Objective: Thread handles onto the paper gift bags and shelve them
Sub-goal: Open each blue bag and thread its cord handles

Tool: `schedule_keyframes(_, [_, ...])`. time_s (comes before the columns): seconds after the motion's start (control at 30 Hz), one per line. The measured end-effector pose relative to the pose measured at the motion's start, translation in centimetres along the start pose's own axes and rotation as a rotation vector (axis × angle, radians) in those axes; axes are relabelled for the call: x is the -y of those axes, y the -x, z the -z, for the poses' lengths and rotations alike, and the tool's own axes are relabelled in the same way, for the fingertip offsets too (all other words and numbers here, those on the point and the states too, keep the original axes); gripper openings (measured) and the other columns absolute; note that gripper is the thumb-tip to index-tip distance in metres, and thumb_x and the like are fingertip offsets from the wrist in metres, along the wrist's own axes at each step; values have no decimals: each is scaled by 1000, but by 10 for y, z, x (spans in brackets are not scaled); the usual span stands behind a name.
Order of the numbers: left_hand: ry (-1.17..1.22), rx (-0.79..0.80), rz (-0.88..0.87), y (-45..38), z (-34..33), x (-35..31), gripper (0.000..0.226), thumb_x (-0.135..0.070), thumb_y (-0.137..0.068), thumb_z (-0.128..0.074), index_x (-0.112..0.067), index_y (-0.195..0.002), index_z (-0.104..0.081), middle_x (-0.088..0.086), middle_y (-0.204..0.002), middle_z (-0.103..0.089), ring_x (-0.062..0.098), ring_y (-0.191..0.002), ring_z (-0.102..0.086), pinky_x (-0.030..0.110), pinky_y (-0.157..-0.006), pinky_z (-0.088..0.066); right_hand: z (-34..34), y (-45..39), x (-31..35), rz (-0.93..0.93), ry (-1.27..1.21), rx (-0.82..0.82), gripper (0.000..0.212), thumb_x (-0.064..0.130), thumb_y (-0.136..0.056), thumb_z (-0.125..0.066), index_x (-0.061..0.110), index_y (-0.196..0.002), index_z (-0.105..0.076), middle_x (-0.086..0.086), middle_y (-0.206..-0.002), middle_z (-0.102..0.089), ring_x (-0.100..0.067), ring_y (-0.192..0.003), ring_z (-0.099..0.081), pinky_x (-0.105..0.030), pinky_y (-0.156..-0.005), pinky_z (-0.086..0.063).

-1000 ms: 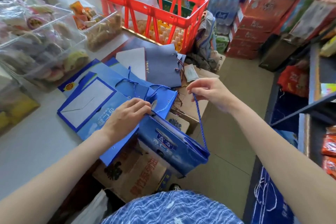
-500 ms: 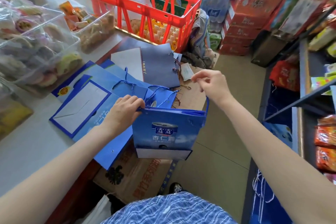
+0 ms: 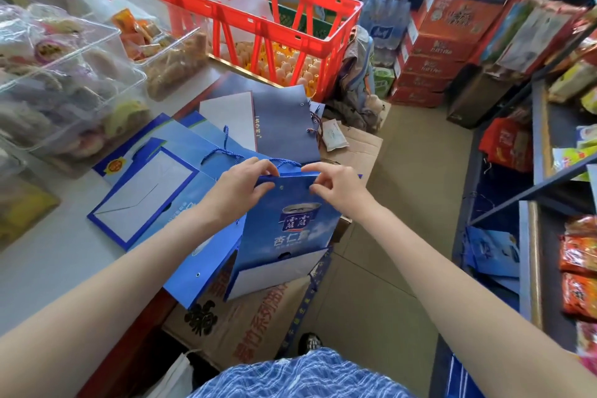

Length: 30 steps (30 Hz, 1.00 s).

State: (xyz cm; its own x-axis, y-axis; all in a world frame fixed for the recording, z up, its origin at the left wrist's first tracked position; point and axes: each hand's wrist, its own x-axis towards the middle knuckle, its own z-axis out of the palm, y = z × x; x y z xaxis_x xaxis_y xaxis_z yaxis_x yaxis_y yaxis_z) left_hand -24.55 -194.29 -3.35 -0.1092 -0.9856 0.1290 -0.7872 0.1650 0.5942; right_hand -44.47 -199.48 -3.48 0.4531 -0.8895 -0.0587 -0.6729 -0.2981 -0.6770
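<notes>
A blue paper gift bag (image 3: 290, 229) hangs flat and upright off the counter's edge, its printed face toward me. My left hand (image 3: 240, 186) pinches the bag's top rim at the left eyelet. My right hand (image 3: 332, 186) pinches the top rim at the right eyelet. A blue cord handle (image 3: 286, 162) loops just behind the rim between both hands. More flat blue bags (image 3: 151, 191) with cord handles lie stacked on the white counter (image 3: 48, 255). A darker blue-grey bag (image 3: 281, 126) lies behind them.
A red plastic crate (image 3: 258, 19) stands at the counter's back, over trays of eggs. Clear snack boxes (image 3: 64, 74) fill the left. Flattened cardboard (image 3: 239, 326) leans below the counter. A metal shelf (image 3: 542, 171) with packets runs along the right; blue bags (image 3: 491, 252) sit at its foot.
The bag swung from lying tilted to hanging upright. My right hand came down from the raised cord to the bag's top rim, close to my left hand.
</notes>
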Motion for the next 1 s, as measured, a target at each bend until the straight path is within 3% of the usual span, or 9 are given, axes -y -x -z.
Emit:
schedule_keyframes(0.17, [-40, -48, 7, 1, 0, -5, 17, -15, -91, -57, -5, -105, -61, 11, -102, -60, 27, -93, -57, 42, -84, -45, -3, -2, 4, 13, 87, -3, 39, 8, -90, -59, 17, -128, -56, 1, -85, -63, -11, -77, -56, -23, -74, -48])
schedule_keyframes(0.37, [-49, 8, -57, 4, -1, -8, 17, -15, -92, -57, -6, -106, -61, 8, -103, -59, 25, -92, -57, 37, -81, -47, 8, -11, 8, -143, 54, 167, 18, 4, -88, -58, 15, -103, -60, -6, -81, -65, -7, -54, -53, -15, -53, -44])
schedule_keyframes(0.47, [-82, -27, -97, 5, 4, -12, 21, -17, -88, -62, -7, -107, -61, 9, -109, -54, 27, -91, -58, 41, -79, -50, 8, -7, 3, -162, 47, 100, 18, 3, -88, -57, 8, -104, -64, -14, -90, -68, -13, -60, -55, -23, -60, -50])
schedule_keyframes(0.57, [-384, -97, -318, 4, 5, -8, 31, -24, -79, -68, -14, -108, -64, 10, -122, -48, 29, -103, -48, 45, -82, -46, 11, 0, 3, -145, 78, 97, 18, 3, -88, -57, 7, -104, -64, -11, -94, -65, -20, -72, -56, -28, -70, -52])
schedule_keyframes(0.63, [-492, -81, -458, 1, 3, -5, 18, -29, -81, -62, -18, -93, -68, 3, -116, -56, 23, -108, -43, 40, -89, -35, 16, 4, 3, -124, 115, 147, 18, 2, -89, -56, 7, -104, -64, -8, -92, -62, -21, -73, -54, -30, -75, -53])
schedule_keyframes(0.7, [-488, -25, -446, 0, 1, -2, 28, -38, -82, -50, -18, -76, -70, -4, -100, -64, 18, -106, -42, 36, -90, -27, 22, 6, 2, -104, 152, 184, 19, 3, -89, -55, 7, -105, -64, -6, -88, -61, -19, -75, -55, -33, -79, -54])
schedule_keyframes(0.77, [-456, 18, -430, 0, 0, -3, 37, -41, -84, -42, -18, -73, -68, -6, -96, -65, 15, -107, -42, 36, -94, -24, 27, 8, 1, -85, 123, 120, 17, 3, -87, -58, 11, -102, -62, -8, -87, -65, -17, -72, -58, -33, -79, -54])
schedule_keyframes(0.9, [-439, -3, -586, -6, -3, -23, 28, -32, -89, -43, -17, -82, -65, -5, -110, -64, 13, -115, -46, 38, -105, -24, 33, 8, -1, -98, -99, -111, 24, 4, -82, -67, 15, -92, -49, 2, -66, -66, 3, -50, -57, -19, -65, -48])
schedule_keyframes(1.0, [-355, -20, -557, -17, -2, -31, 27, -29, -91, -40, -15, -79, -61, -2, -92, -68, 17, -99, -62, 40, -105, -29, 35, 10, -2, -105, -210, -210, 17, 8, -81, -71, 16, -76, -56, -8, -70, -69, 3, -46, -57, -17, -57, -48])
